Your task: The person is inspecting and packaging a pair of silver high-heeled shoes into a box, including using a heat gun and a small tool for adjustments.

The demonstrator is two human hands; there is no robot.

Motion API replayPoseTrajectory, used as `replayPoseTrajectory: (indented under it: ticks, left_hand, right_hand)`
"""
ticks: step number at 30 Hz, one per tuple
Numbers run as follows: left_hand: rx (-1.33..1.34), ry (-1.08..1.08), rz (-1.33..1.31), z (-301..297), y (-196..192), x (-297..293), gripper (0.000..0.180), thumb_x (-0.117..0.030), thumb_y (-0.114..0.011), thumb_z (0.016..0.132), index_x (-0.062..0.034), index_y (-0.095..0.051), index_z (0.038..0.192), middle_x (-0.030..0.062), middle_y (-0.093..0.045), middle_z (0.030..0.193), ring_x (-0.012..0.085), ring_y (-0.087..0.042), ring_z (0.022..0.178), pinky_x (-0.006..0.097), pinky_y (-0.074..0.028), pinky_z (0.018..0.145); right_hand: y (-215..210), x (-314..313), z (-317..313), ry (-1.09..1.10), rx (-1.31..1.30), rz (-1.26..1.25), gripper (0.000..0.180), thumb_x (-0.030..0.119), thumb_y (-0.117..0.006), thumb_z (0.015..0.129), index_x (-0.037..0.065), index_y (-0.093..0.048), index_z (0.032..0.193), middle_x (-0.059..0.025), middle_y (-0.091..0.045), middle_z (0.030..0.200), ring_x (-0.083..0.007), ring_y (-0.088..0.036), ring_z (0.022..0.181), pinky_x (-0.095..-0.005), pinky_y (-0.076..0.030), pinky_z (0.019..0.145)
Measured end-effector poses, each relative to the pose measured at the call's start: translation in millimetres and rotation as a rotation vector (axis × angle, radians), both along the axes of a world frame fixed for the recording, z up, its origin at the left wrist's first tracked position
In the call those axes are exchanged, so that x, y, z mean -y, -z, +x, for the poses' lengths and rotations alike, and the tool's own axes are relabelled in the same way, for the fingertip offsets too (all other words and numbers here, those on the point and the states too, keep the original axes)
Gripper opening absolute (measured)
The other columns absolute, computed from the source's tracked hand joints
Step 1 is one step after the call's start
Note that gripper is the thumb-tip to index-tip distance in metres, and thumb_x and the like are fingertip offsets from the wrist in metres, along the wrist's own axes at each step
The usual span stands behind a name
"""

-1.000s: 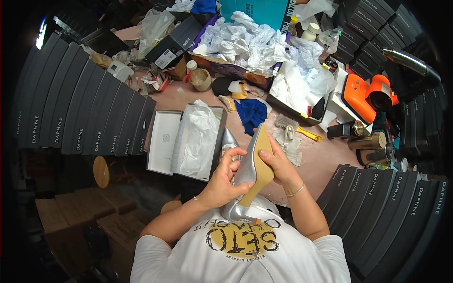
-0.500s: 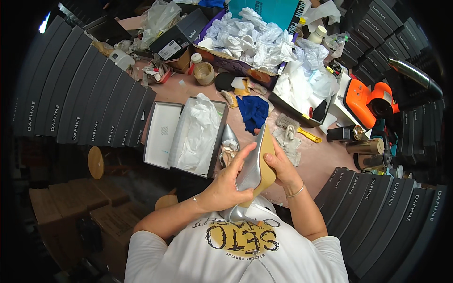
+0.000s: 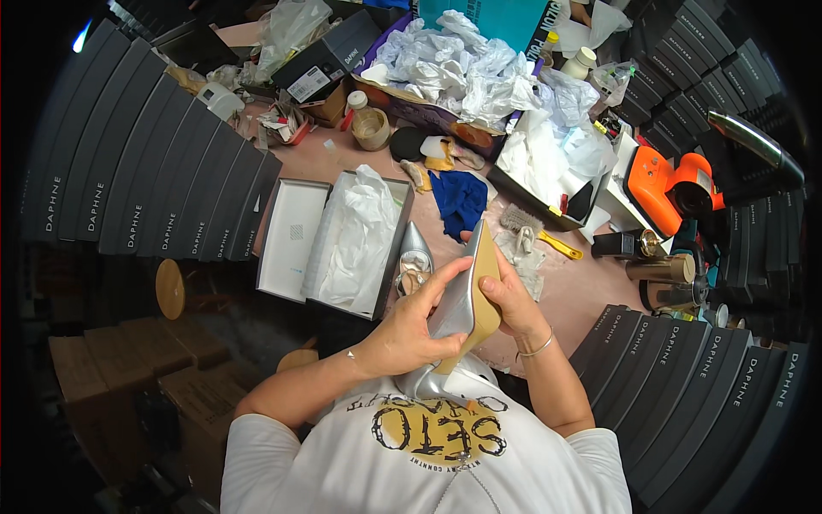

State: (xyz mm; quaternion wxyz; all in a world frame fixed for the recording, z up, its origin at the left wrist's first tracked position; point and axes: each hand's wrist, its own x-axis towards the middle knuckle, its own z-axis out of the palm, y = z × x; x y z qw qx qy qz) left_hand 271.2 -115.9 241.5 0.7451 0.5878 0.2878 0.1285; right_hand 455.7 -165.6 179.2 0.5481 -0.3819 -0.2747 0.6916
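The left hand (image 3: 413,332) and right hand (image 3: 515,301) grip a silver heeled shoe (image 3: 454,313), its tan sole (image 3: 485,319) showing. Another silver shoe (image 3: 414,255) rests beside an open shoebox (image 3: 392,244) holding white tissue (image 3: 354,244).

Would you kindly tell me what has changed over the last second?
The left hand has straightened its bent fingers forward and right along the silver shoe in hand, exposing more of the second shoe. Nothing was visibly picked up or let go. The right hand keeps its grip, thumb on the tan sole; the open shoebox stays put.
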Motion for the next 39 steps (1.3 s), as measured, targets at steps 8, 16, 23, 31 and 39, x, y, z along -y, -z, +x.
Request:
replayPoseTrajectory:
  ticks: [8, 16, 23, 31, 39]
  left_hand:
    - [-0.046, 0.038, 0.186, 0, -5, 5, 0.084, -0.004, -0.063, 0.073, -0.0086, -0.024, 0.147, 0.0212, -0.045, 0.135, 0.0303, -0.051, 0.121, 0.037, -0.04, 0.101]
    - [-0.114, 0.147, 0.324, -2, -13, -8, 0.085, -0.009, -0.067, 0.074, -0.0097, -0.025, 0.148, 0.0183, -0.055, 0.122, 0.0217, -0.057, 0.105, 0.031, -0.045, 0.091]
    - [-0.184, 0.152, 0.628, -5, -8, -8, 0.085, -0.018, -0.072, 0.071, -0.0106, -0.032, 0.145, 0.0143, -0.057, 0.114, 0.0298, -0.059, 0.101, 0.048, -0.032, 0.105]
    - [-0.159, 0.032, 1.181, -7, -7, -9, 0.068, -0.024, -0.075, 0.069, -0.0147, -0.053, 0.132, 0.0092, -0.049, 0.116, 0.0233, -0.057, 0.099, 0.061, -0.024, 0.106]
    - [-0.12, 0.133, 1.006, -10, -5, -14, 0.069, -0.023, -0.075, 0.07, -0.0157, -0.051, 0.134, 0.0099, -0.045, 0.122, 0.0236, -0.055, 0.105, 0.061, -0.025, 0.107]
  right_hand:
    - [0, 5, -2, 0.031, 0.017, 0.001, 0.089, 0.043, -0.074, 0.079, 0.005, -0.028, 0.144, -0.0056, -0.046, 0.124, -0.0144, -0.046, 0.115, -0.0289, -0.04, 0.097]
    - [-1, 5, 0, 0.004, -0.001, 0.008, 0.09, 0.045, -0.075, 0.077, 0.004, -0.029, 0.143, -0.0054, -0.049, 0.119, -0.0141, -0.049, 0.112, -0.0286, -0.042, 0.094]
    - [1, 4, 0, 0.009, -0.001, 0.013, 0.089, 0.043, -0.075, 0.078, 0.003, -0.028, 0.143, -0.006, -0.047, 0.125, -0.0143, -0.047, 0.115, -0.0281, -0.04, 0.097]
    - [5, 3, 0, 0.003, 0.007, 0.029, 0.091, 0.045, -0.074, 0.079, 0.002, -0.027, 0.144, -0.0067, -0.043, 0.132, -0.0143, -0.046, 0.118, -0.0286, -0.04, 0.098]
    - [12, 4, -1, -0.004, -0.03, 0.029, 0.091, 0.046, -0.073, 0.08, 0.001, -0.027, 0.144, -0.0073, -0.048, 0.125, -0.0152, -0.049, 0.117, -0.0292, -0.04, 0.099]
